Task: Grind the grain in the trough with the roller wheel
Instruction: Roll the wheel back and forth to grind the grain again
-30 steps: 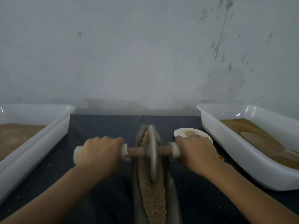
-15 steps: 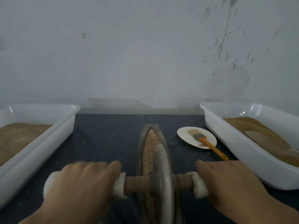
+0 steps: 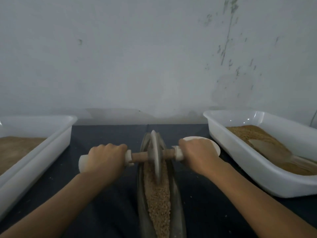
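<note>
Head view: the roller wheel (image 3: 155, 156) is held at the far end of the trough (image 3: 178, 194), its axle grasped by curled fingers of the left hand (image 3: 104, 157) and the right hand (image 3: 199, 154). Grain (image 3: 158, 201) in the near stretch appears largely whole, though detail is blurred, so grinding is judged unfinished, with many passes left.
</note>
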A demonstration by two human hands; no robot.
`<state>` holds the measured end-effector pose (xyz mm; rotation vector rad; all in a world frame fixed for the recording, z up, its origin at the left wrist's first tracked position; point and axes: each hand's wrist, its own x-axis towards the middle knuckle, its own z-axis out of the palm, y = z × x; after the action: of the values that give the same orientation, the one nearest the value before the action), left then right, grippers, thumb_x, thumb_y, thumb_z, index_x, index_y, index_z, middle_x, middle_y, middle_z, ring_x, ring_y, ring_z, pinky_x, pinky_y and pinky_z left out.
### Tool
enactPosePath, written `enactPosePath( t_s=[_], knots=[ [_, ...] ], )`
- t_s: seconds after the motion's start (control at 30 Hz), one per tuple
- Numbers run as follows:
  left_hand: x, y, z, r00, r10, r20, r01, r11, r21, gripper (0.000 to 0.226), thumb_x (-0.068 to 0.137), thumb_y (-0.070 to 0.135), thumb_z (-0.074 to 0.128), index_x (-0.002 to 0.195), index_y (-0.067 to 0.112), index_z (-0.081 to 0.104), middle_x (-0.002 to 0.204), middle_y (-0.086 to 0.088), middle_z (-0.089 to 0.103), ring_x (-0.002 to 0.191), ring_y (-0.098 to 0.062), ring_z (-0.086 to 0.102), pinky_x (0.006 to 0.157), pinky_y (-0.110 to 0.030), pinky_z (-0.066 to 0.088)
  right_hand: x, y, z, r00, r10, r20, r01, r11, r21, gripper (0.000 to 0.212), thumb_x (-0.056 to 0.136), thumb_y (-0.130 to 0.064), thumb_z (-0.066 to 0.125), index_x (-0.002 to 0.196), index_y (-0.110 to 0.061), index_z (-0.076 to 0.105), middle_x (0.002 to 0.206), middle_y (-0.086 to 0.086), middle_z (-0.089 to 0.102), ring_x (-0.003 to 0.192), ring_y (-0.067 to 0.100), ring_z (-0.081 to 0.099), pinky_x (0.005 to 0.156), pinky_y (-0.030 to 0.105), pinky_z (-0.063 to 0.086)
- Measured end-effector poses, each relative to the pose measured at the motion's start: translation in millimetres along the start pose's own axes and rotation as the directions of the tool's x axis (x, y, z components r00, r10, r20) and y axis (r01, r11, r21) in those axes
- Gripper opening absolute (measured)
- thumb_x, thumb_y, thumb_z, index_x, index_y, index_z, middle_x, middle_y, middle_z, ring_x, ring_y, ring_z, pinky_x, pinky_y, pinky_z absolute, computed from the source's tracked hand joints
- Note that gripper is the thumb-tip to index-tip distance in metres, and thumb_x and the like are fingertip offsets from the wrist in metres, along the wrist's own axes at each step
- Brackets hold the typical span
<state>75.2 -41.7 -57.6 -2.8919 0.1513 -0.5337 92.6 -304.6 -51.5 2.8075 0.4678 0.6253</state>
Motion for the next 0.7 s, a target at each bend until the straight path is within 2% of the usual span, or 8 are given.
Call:
enactPosePath(
  t_s=[0.03,0.13,0.2,0.3,0.37,0.47,0.6,0.7],
  knots=[
    [-10.3,1.2,-5.7,1.0,0.018,0.009,-0.018,1.0,0.002,0.021,0.083,0.048,0.055,0.084,0.035,0.039,0.071,0.01,0.044,0.065,-0.014,0.046,0.059,-0.03,0.033,-13.8,-0.6,-3.5,0.999,-0.004,0.034,0.003,0.999,0.034,0.026,0.081,-0.039,0.063,0.087,-0.025,0.042,0.08,-0.004,0.058,0.071,0.02,0.057,0.059,0.032,0.042],
    [-55.6,0.7,-21.6,0.994,0.07,0.082,-0.069,0.997,-0.023,0.022,0.082,0.057,0.047,0.081,0.041,0.032,0.077,0.012,0.049,0.079,-0.012,0.058,0.063,-0.03,0.033,-60.4,-2.5,-24.9,0.989,-0.081,0.122,0.068,0.992,0.105,0.039,0.076,-0.04,0.066,0.079,-0.036,0.027,0.071,-0.01,0.045,0.061,0.009,0.043,0.05,0.023,0.023],
    [-80.8,-4.7,-33.9,0.984,0.087,0.157,-0.07,0.991,-0.112,0.02,0.077,0.066,0.039,0.082,0.049,0.031,0.078,0.017,0.047,0.082,-0.007,0.056,0.065,-0.03,0.034,-80.7,-3.8,-42.5,0.976,-0.114,0.188,0.09,0.987,0.133,0.041,0.078,-0.04,0.061,0.081,-0.038,0.021,0.074,-0.012,0.039,0.064,0.007,0.039,0.054,0.023,0.03],
    [-91.5,-7.0,-43.6,0.966,0.088,0.242,-0.054,0.988,-0.142,0.022,0.073,0.072,0.036,0.085,0.055,0.029,0.081,0.019,0.046,0.081,-0.004,0.051,0.07,-0.028,0.037,-85.1,-6.4,-52.0,0.938,-0.108,0.33,0.064,0.988,0.141,0.038,0.084,-0.042,0.057,0.086,-0.039,0.019,0.087,-0.014,0.045,0.078,0.008,0.046,0.073,0.029,0.044],
    [-80.5,-2.1,-41.6,0.977,0.085,0.195,-0.07,0.994,-0.084,0.024,0.078,0.066,0.04,0.085,0.044,0.032,0.079,0.015,0.047,0.078,-0.007,0.051,0.069,-0.029,0.038,-76.1,-8.2,-45.6,0.958,-0.091,0.273,0.062,0.991,0.115,0.036,0.083,-0.044,0.058,0.083,-0.038,0.023,0.084,-0.012,0.051,0.074,0.008,0.049,0.064,0.026,0.041],
    [-42.9,2.5,-23.1,0.994,0.048,0.099,-0.046,0.999,-0.018,0.025,0.083,0.058,0.049,0.085,0.037,0.035,0.073,0.012,0.044,0.07,-0.009,0.05,0.064,-0.029,0.037,-48.2,-4.1,-18.9,0.992,-0.027,0.124,0.015,0.995,0.096,0.036,0.079,-0.042,0.064,0.081,-0.035,0.029,0.081,-0.007,0.058,0.069,0.011,0.05,0.048,0.025,0.021],
    [10.6,1.8,-9.1,1.0,0.008,-0.005,-0.008,1.0,0.02,0.023,0.083,0.049,0.055,0.082,0.034,0.038,0.073,0.01,0.047,0.067,-0.015,0.048,0.061,-0.031,0.035,-4.5,-0.4,10.5,0.997,0.074,0.007,-0.074,0.995,0.066,0.027,0.081,-0.039,0.061,0.081,-0.027,0.037,0.073,-0.005,0.057,0.065,0.018,0.054,0.06,0.034,0.046],
    [16.0,3.4,-7.4,0.999,0.028,-0.038,-0.027,0.999,0.019,0.024,0.083,0.047,0.056,0.083,0.033,0.038,0.075,0.01,0.049,0.069,-0.016,0.052,0.061,-0.031,0.035,0.8,0.0,15.1,0.996,0.088,-0.019,-0.087,0.994,0.068,0.029,0.083,-0.038,0.061,0.081,-0.028,0.033,0.073,-0.005,0.056,0.065,0.019,0.054,0.061,0.035,0.048]
  ],
)
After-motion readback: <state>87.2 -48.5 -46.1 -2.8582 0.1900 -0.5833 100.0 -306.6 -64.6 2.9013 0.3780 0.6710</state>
